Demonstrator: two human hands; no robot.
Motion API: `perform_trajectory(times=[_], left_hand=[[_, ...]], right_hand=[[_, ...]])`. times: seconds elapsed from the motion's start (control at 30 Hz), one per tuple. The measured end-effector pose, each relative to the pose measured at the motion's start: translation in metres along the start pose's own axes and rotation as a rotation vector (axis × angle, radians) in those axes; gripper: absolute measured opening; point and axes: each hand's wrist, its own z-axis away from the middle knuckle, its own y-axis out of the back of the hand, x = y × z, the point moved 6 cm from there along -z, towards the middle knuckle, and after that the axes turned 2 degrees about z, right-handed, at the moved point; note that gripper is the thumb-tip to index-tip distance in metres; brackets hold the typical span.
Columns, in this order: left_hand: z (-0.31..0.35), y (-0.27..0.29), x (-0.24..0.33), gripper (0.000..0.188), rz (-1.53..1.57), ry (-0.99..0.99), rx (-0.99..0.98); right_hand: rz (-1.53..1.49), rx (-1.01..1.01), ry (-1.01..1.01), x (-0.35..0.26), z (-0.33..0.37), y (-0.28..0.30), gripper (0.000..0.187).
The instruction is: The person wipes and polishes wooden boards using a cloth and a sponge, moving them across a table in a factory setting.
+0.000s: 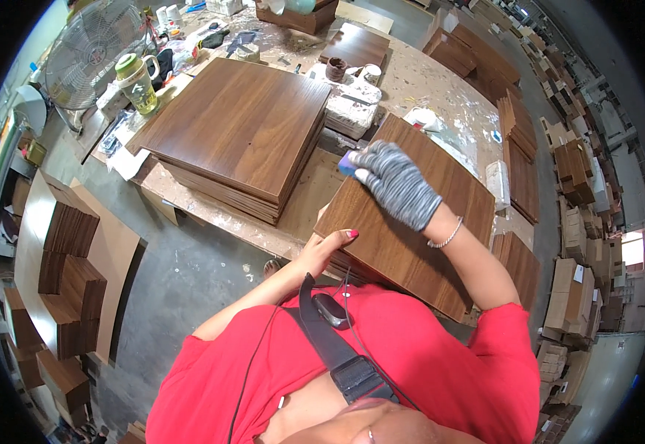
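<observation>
A dark brown wood-grain panel point(418, 244) lies tilted on a stack in front of me. My left hand point(326, 248), bare, grips its left edge with the thumb on the top face and the fingers hidden below. My right hand point(400, 185), in a grey knitted glove, pinches a small blue-purple piece point(347, 164) against the panel's far left edge. Whether that piece is a sponge or a scraper I cannot make out. To the left, close by, stands a neat stack of similar panels point(241, 126).
Beyond the panels, the worktable point(411, 74) bears a brown cup point(336, 69), a white block point(352, 111) and a smaller panel point(355, 46). A green-lidded jug point(137, 85) and a fan point(96, 55) stand at the far left. More brown boards point(515, 155) line the right edge.
</observation>
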Motion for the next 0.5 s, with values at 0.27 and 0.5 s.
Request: perform_trajectory(times=[0.27, 0.5], left_hand=[[-0.016, 0.012, -0.024, 0.038, 0.073, -0.054, -0.141], [-0.019, 0.025, -0.029, 0.043, -0.054, -0.156, -0.100]], right_hand=[[-0.075, -0.167, -0.019, -0.059, 0.020, -0.011, 0.036], [-0.394, -0.231, 0.029, -0.079, 0.026, -0.014, 0.031]])
